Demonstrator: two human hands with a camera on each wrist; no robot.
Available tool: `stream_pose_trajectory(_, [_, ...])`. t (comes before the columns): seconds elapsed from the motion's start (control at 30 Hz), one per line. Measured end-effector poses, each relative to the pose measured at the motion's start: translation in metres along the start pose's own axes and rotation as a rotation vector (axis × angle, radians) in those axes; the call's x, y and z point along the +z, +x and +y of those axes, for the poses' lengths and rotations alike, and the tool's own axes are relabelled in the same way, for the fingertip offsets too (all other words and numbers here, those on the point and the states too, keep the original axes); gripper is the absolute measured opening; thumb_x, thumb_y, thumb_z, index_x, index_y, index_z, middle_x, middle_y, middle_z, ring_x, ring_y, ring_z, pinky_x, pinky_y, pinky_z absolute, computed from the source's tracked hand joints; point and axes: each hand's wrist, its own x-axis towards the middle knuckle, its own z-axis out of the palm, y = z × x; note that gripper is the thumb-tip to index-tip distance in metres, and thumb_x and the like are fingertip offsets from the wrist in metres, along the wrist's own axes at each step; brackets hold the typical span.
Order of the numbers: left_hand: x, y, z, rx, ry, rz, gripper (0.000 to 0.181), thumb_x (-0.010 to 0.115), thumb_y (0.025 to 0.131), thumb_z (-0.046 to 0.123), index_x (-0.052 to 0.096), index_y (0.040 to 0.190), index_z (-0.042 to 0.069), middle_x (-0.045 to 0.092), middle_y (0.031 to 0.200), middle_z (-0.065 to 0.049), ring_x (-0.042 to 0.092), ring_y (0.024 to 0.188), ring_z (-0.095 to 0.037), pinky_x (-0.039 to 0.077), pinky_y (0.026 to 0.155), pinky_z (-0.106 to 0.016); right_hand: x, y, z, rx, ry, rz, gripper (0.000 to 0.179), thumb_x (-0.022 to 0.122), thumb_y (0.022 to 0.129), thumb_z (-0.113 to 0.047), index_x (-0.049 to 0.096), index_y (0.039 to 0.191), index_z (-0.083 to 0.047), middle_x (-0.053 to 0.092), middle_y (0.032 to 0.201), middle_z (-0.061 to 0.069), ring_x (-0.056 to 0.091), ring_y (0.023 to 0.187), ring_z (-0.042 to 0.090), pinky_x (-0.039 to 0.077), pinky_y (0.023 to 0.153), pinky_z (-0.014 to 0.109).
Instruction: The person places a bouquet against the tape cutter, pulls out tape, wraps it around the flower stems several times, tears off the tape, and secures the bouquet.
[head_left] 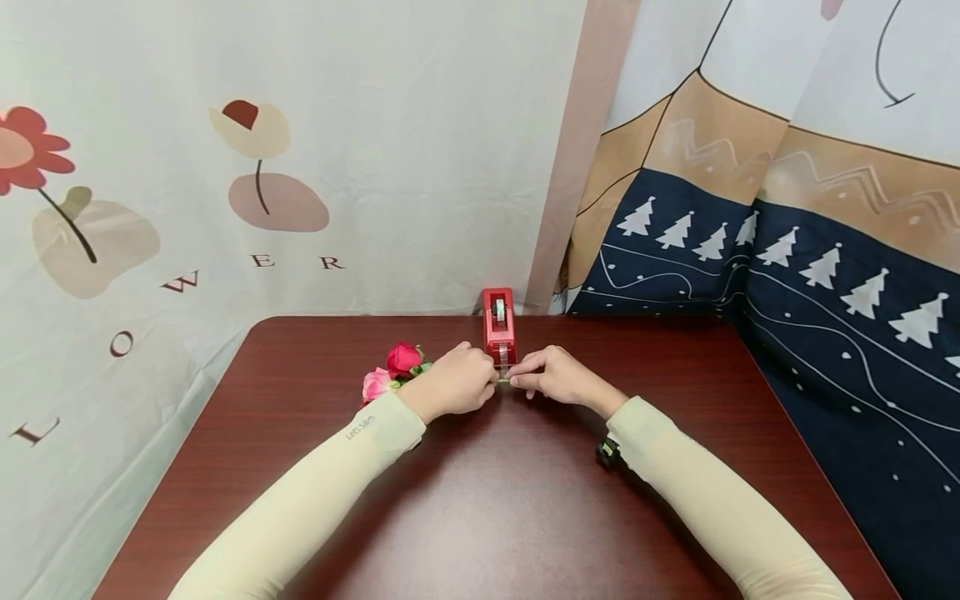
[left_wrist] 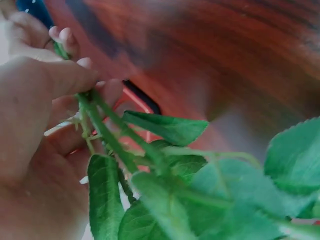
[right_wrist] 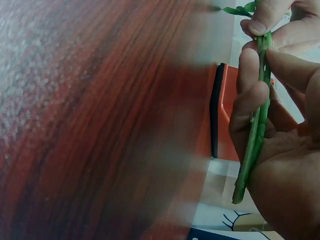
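In the head view, a red rose [head_left: 404,359] and a pink rose [head_left: 377,384] stick out to the left of my left hand [head_left: 459,380]. That hand grips their bunched green stems [left_wrist: 107,132] between thumb and fingers, and leaves [left_wrist: 167,127] spread below the grip. My right hand [head_left: 557,375] pinches the lower part of the same stems, whose cut ends [right_wrist: 238,196] run past its fingers in the right wrist view. Just beyond the fingertips stands a red tape dispenser [head_left: 498,321], with clear tape [head_left: 503,354] at its near end.
Dark reddish-brown wood forms the tabletop [head_left: 495,500], which both forearms reach across. A pale curtain [head_left: 420,167] with flower prints hangs behind its far edge. Navy cloth [head_left: 847,358] with white trees hangs along the right side.
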Motion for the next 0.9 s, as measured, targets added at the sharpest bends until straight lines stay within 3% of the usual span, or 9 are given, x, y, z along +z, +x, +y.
stream_pose_trajectory(0.17, [-0.001, 0.003, -0.007, -0.048, -0.175, -0.073, 0.021, 0.067, 0.109, 0.026, 0.086, 0.106, 0.017, 0.079, 0.084, 0.003, 0.074, 0.086, -0.016, 0.055, 0.095, -0.045, 0.001, 0.001, -0.001, -0.038, -0.023, 0.016, 0.015, 0.080, 0.102, -0.018, 0.088, 0.116, -0.018, 0.080, 0.100, 0.001, 0.076, 0.073, 0.025, 0.058, 0.071, 0.027])
stream_pose_trajectory(0.33, [-0.004, 0.006, -0.012, -0.094, -0.320, -0.124, 0.027, 0.061, 0.113, 0.024, 0.085, 0.106, 0.013, 0.061, 0.070, 0.007, 0.061, 0.076, -0.014, 0.056, 0.084, -0.037, 0.003, 0.001, 0.002, -0.053, -0.044, 0.040, 0.015, 0.081, 0.102, -0.018, 0.088, 0.114, -0.020, 0.080, 0.098, 0.000, 0.076, 0.073, 0.025, 0.059, 0.073, 0.028])
stream_pose_trajectory(0.47, [-0.006, 0.006, -0.013, -0.102, -0.358, -0.135, 0.028, 0.061, 0.113, 0.022, 0.083, 0.101, 0.010, 0.057, 0.068, 0.008, 0.058, 0.074, -0.013, 0.052, 0.081, -0.034, 0.005, 0.000, 0.005, -0.068, -0.061, 0.069, 0.015, 0.082, 0.101, -0.018, 0.088, 0.114, -0.020, 0.079, 0.093, -0.002, 0.074, 0.074, 0.021, 0.058, 0.072, 0.028])
stream_pose_trajectory(0.63, [-0.008, 0.006, -0.012, -0.115, -0.372, -0.113, 0.023, 0.065, 0.112, 0.021, 0.085, 0.106, 0.011, 0.069, 0.078, 0.005, 0.063, 0.082, -0.015, 0.056, 0.086, -0.036, 0.006, 0.000, 0.004, -0.072, -0.062, 0.101, 0.015, 0.083, 0.100, -0.016, 0.089, 0.113, -0.021, 0.077, 0.089, -0.004, 0.069, 0.075, 0.013, 0.056, 0.071, 0.028])
stream_pose_trajectory(0.9, [-0.009, 0.006, -0.009, -0.164, -0.388, -0.088, 0.022, 0.068, 0.110, 0.021, 0.087, 0.114, 0.012, 0.083, 0.096, 0.000, 0.069, 0.088, -0.015, 0.060, 0.092, -0.039, 0.008, -0.001, 0.003, -0.050, -0.034, 0.137, 0.013, 0.085, 0.098, -0.016, 0.089, 0.110, -0.021, 0.079, 0.093, -0.002, 0.069, 0.076, 0.014, 0.058, 0.071, 0.027])
